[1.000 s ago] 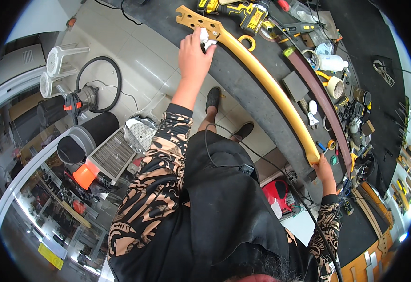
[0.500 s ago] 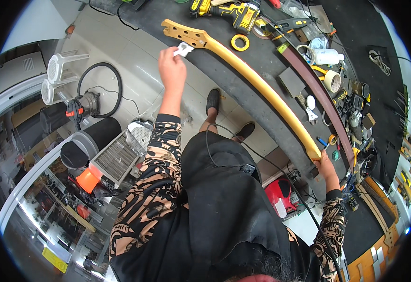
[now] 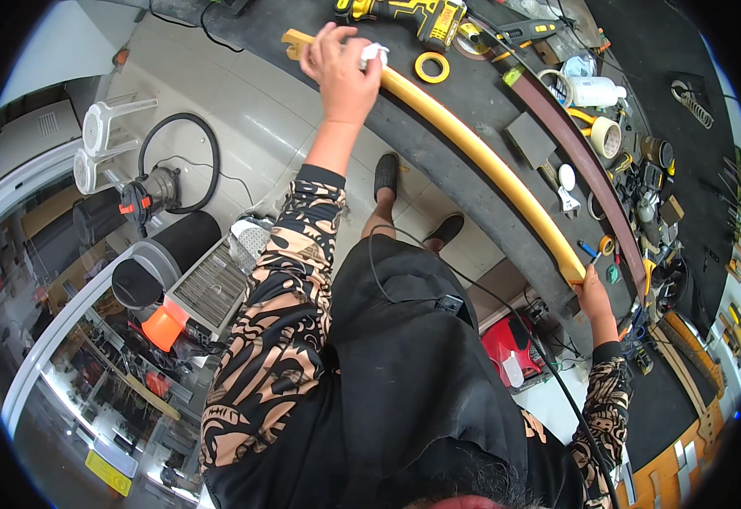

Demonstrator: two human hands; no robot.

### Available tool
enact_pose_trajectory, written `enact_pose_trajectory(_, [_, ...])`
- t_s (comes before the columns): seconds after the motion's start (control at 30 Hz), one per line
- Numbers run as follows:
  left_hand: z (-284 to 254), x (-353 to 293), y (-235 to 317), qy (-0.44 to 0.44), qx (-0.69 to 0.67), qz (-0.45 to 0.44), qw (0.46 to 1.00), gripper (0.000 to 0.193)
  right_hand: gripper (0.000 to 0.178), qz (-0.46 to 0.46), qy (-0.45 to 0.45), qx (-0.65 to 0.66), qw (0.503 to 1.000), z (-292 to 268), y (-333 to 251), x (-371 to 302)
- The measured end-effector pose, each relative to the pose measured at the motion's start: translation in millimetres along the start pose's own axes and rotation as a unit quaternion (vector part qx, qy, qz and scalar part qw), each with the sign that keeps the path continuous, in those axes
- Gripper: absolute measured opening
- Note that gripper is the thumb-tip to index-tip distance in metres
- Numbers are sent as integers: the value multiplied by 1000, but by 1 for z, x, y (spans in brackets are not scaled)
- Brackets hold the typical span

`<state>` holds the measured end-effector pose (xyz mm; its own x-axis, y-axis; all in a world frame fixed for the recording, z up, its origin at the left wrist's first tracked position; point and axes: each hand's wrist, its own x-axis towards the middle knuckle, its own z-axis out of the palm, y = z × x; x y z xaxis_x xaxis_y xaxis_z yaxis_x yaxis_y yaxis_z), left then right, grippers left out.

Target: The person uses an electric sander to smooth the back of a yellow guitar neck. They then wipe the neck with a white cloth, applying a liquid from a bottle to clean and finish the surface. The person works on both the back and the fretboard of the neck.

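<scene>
A golden wooden guitar neck [image 3: 476, 146] lies diagonally along the dark workbench [image 3: 438, 161], its headstock at the far left. My left hand [image 3: 346, 81] is over the headstock, closed on a crumpled white cloth or paper wad [image 3: 374, 55] pressed near where the headstock meets the neck. It covers most of the headstock, and only the tip shows beyond my fingers. At the opposite end, nearer to me on the right, my right hand [image 3: 594, 299] grips the neck's heel, thumb along the top.
Beyond the neck are a yellow-black cordless drill [image 3: 428, 21], a yellow tape roll [image 3: 419, 71], a dark rectangular block [image 3: 530, 140] and a long maroon beam [image 3: 581, 140]. A white bottle [image 3: 598, 91] stands among cluttered tools. A black cable [image 3: 506, 307] hangs across my front.
My left hand has moved up and right with the white wad, from beside the headstock's near edge to over it. My right hand keeps its grip on the heel end.
</scene>
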<state>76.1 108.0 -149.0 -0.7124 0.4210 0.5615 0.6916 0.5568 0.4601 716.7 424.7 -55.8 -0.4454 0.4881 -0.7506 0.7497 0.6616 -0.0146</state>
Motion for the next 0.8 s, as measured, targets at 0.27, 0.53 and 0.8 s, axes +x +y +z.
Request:
enact_pose_trajectory(0.27, [18, -26, 5, 56, -71, -33, 995, 18, 52, 14, 30, -5, 999, 14, -2, -7])
enact_pose_trajectory(0.53, [3, -1, -11, 102, -62, -44, 992, 14, 51, 14, 51, -3, 999, 21, 0, -12])
enact_pose_trajectory(0.8, [-10, -13, -3, 29, 3, 14, 999, 13, 50, 24, 57, 3, 998, 16, -8, -14])
